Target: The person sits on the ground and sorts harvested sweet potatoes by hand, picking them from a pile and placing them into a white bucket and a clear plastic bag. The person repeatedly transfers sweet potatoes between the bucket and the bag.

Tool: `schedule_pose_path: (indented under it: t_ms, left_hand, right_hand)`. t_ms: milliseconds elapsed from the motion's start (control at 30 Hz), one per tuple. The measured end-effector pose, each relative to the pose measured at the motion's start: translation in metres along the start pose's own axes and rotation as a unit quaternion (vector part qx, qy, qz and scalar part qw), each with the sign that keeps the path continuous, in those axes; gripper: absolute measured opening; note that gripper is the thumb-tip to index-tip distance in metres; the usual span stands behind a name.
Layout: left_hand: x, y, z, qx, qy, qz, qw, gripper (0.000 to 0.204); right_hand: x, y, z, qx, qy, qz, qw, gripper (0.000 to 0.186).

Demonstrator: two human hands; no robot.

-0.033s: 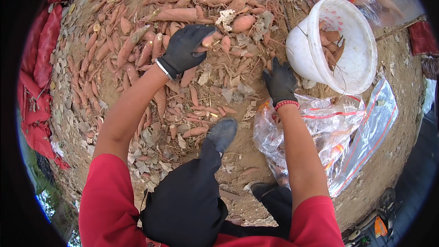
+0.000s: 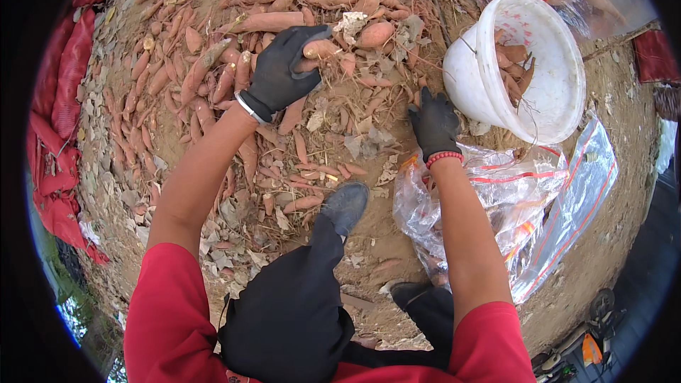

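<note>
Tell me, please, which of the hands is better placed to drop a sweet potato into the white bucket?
The right hand: it rests on the dirt right beside the white bucket. The left hand lies farther off, on a sweet potato.

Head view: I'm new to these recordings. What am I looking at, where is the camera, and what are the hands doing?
The camera sits on a person's head and looks down, so the forearms enter from below. Both hands wear black gloves. The left hand grips a sweet potato on a pile of sweet potatoes spread over dirt and dry leaves. The right hand rests on the ground beside a white bucket holding a few roots. A clear plastic bag lies near the right forearm. Red sacks line the left edge.
</note>
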State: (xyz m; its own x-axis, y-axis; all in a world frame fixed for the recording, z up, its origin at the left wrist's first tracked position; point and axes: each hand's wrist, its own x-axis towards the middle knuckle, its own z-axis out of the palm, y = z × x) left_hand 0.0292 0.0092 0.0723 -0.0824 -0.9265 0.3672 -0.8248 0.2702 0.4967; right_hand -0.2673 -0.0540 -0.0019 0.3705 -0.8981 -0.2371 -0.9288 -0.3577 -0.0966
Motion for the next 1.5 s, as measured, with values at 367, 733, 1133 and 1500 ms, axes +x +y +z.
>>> schedule_pose_path:
  t_ms: [367, 733, 1133, 1500]
  left_hand:
    - [0.172, 0.189, -0.008, -0.724, 0.188, -0.141, 0.649, 0.018]
    - [0.262, 0.271, 0.046, -0.815, 0.118, -0.198, 0.532, 0.033]
    - [0.233, 0.128, 0.036, -0.392, 0.061, -0.026, 0.918, 0.047]
    - [0.109, 0.026, 0.120, 0.230, -0.232, 0.022, 0.945, 0.076]
  right_hand:
    - [-0.047, -0.027, -0.039, 0.241, -0.044, 0.076, 0.967, 0.030]
    - [-0.090, -0.039, -0.056, 0.580, 0.006, 0.088, 0.810, 0.030]
    - [-0.099, -0.018, -0.099, 0.693, 0.076, 0.097, 0.710, 0.040]
    - [-0.052, 0.053, -0.180, 0.573, 0.352, 0.141, 0.726, 0.043]
